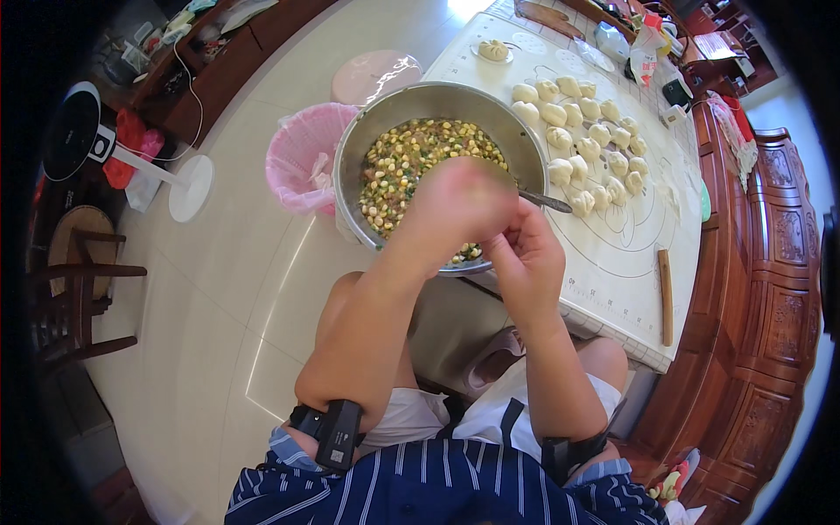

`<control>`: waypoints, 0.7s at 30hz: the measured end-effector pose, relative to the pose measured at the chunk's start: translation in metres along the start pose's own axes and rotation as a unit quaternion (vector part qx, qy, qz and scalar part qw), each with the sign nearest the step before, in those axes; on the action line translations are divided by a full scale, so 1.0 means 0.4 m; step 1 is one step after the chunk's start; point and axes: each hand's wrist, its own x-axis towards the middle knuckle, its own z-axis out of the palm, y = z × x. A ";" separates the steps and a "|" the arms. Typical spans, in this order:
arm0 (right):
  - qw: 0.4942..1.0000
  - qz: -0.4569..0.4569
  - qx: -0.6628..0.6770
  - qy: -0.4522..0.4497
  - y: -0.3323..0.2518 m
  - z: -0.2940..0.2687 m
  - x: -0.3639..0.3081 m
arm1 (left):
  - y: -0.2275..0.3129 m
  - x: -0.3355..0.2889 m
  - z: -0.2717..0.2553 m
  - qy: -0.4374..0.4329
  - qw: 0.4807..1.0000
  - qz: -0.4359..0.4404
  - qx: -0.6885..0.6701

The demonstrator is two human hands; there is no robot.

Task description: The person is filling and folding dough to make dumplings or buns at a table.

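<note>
My two hands meet above the near right rim of a large metal bowl [350, 149]. My left hand [457, 208] is curled and partly blurred; its fingers are turned away from view. Against it, the bent fingers and thumb of my right hand [530, 252] press together. Whatever lies between the hands is hidden. A chunky filling [394, 166] of yellow kernels, green bits and darker pieces covers the bottom of the bowl. The dark handle of a utensil [551, 203] sticks out over the bowl's right rim.
Several pale, unevenly shaped filled dough pieces [599, 135] sit on a white marked mat [604, 254] at the right. One pleated bun [494, 50] stands apart at the back. A wooden rolling pin [666, 297] lies near the right edge. Left of the bowl is a pink-lined bin [293, 166].
</note>
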 end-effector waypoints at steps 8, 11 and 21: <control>0.994 -0.027 0.068 0.079 -0.032 0.011 0.002 | 0.029 -0.010 0.006 0.001 0.991 -0.016 -0.132; 0.993 -0.059 0.042 0.097 -0.027 0.009 0.002 | 0.035 -0.017 0.009 -0.020 0.993 0.020 -0.118; 0.987 -0.080 0.034 0.133 -0.021 0.008 0.014 | 0.037 -0.019 0.019 0.007 0.978 0.031 -0.208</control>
